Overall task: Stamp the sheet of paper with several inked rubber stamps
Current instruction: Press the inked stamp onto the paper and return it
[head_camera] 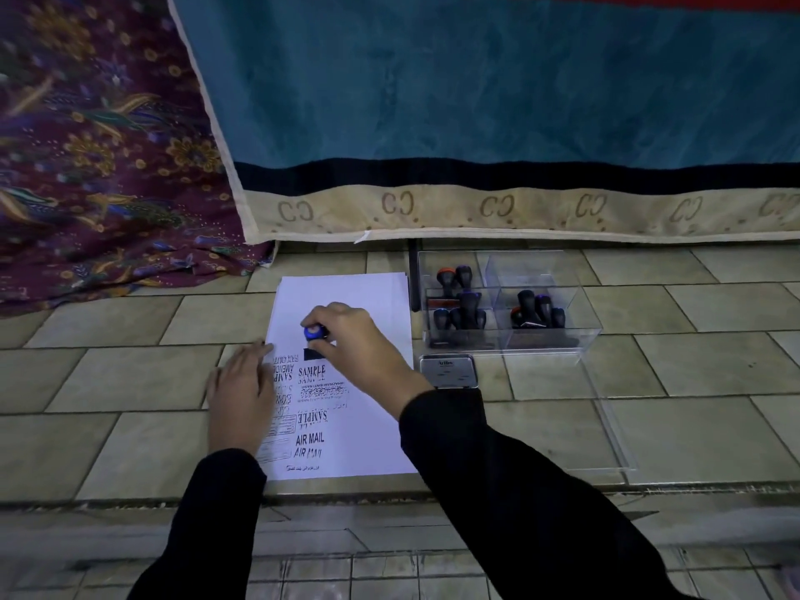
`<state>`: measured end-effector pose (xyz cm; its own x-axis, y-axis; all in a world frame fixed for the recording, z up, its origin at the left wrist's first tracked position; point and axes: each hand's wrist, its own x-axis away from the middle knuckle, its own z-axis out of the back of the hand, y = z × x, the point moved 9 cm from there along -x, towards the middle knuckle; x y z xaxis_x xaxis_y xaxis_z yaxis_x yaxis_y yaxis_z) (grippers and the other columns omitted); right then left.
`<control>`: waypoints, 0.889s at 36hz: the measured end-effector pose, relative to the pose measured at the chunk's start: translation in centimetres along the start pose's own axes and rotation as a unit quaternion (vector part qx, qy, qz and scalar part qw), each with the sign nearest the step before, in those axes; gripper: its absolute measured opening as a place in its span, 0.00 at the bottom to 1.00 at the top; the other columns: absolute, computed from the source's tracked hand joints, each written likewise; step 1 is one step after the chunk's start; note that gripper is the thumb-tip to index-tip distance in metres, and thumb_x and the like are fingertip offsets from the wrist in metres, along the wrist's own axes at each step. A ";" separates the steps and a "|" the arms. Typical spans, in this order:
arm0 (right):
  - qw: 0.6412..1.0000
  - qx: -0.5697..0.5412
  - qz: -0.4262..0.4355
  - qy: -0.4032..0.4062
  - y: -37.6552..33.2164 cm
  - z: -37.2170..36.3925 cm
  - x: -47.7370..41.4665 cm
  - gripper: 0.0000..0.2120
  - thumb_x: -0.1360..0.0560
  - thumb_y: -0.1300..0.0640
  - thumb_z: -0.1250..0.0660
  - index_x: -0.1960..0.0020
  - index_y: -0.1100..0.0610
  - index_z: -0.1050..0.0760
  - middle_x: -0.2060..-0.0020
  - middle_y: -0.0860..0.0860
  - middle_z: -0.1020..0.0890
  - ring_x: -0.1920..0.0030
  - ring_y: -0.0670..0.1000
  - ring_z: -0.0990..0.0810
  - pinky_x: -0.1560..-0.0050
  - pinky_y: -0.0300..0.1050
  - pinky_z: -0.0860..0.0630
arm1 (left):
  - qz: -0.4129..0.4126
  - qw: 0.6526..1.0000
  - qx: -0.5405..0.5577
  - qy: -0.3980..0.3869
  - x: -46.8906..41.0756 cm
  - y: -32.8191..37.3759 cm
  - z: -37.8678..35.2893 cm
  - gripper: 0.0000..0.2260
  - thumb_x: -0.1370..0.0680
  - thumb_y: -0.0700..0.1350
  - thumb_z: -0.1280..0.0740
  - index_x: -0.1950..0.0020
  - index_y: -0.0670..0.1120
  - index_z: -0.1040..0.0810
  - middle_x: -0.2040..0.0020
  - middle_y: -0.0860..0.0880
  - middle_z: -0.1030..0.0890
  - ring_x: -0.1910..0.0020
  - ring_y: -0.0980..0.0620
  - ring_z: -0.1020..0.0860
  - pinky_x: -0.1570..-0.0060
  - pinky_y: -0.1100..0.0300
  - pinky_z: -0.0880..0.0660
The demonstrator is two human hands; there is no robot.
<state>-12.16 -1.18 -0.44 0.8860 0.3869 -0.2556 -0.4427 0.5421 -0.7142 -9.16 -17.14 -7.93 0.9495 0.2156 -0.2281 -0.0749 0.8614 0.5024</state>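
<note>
My left hand (pixel 240 396) lies flat on the left edge of the sheet (pixel 346 292), fingers straight, pinning it to the floor tiles. That is the first thing to get right: firm weight there, so the paper cannot slide when I press.

The sheet's near half is crowded with prints, SAMPLE and AIR MAIL among them, some doubled or faint. The far half is bare, so this print belongs just above the last SAMPLE, clear of it.

The stamp (pixel 315 332) sits over the middle of the sheet, with its blue cap up and its dark base at the paper. I cannot tell whether the base is fully down. My right hand (pixel 350 339) is curled over it, fingers and thumb pinching the handle. I judge the doubled prints came from rocking, so I want to press straight down, evenly, then lift straight up.

Right of the sheet, the ink pad (pixel 449 371) looks closed. Beyond it, the clear box (pixel 506 305) holds the other stamps, close enough to reach for the next one.
</note>
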 end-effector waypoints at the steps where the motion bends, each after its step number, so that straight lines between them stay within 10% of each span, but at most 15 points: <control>1: 1.000 0.008 -0.001 -0.006 0.0 -0.4 -0.4 0.10 0.26 0.65 0.34 0.44 0.61 0.23 0.51 0.57 0.22 0.53 0.57 0.21 0.50 0.52 0.23 | 0.003 1.000 0.004 0.000 0.0 -0.1 0.0 0.14 0.20 0.37 0.40 0.36 0.45 0.24 0.33 0.46 0.23 0.32 0.45 0.28 0.30 0.42 0.40; 23: 0.998 0.054 0.015 -0.030 0.7 -3.1 -0.9 0.07 0.27 0.66 0.34 0.49 0.62 0.24 0.53 0.57 0.23 0.57 0.58 0.22 0.57 0.50 0.23 | 0.006 1.000 0.013 0.009 0.1 -0.1 0.0 0.14 0.20 0.39 0.39 0.36 0.47 0.24 0.33 0.48 0.24 0.31 0.45 0.30 0.28 0.46 0.43; 32: 0.972 -0.127 -0.050 0.192 4.2 5.5 2.1 0.10 0.30 0.67 0.29 0.50 0.60 0.21 0.57 0.54 0.19 0.62 0.41 0.21 0.55 0.32 0.22 | 0.070 0.980 0.189 0.000 -0.3 -2.3 -0.2 0.14 0.20 0.41 0.37 0.35 0.47 0.24 0.36 0.50 0.21 0.35 0.49 0.25 0.29 0.49 0.36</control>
<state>-12.93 6.00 -0.46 0.9307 0.0080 -0.3658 -0.3462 0.3427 -0.8733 -9.31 -19.05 -9.21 0.9382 0.3189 -0.1342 -0.0865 0.5918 0.8015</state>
